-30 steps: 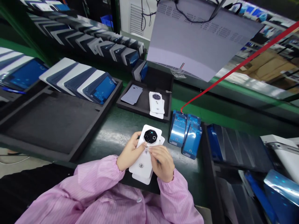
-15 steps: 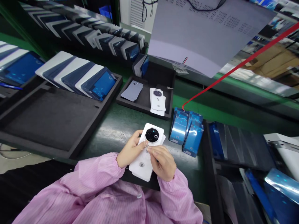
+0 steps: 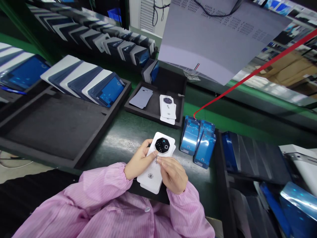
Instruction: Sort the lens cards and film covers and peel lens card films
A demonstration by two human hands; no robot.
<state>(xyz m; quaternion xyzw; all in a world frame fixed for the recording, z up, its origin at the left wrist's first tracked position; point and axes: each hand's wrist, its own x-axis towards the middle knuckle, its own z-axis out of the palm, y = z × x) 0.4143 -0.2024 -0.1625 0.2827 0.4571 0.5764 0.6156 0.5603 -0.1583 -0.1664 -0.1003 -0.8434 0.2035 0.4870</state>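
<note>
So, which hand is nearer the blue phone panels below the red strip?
Right. The blue phone panels lie ahead and right of the right hand; the left hand is farther left.

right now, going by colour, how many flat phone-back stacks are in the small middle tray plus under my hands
White phone-back stacks: 2 (one in the small black tray; one held in the left hand, with the right hand over it)
Grey phone-back stacks: 1 (in the tray)
Total: 3
</note>
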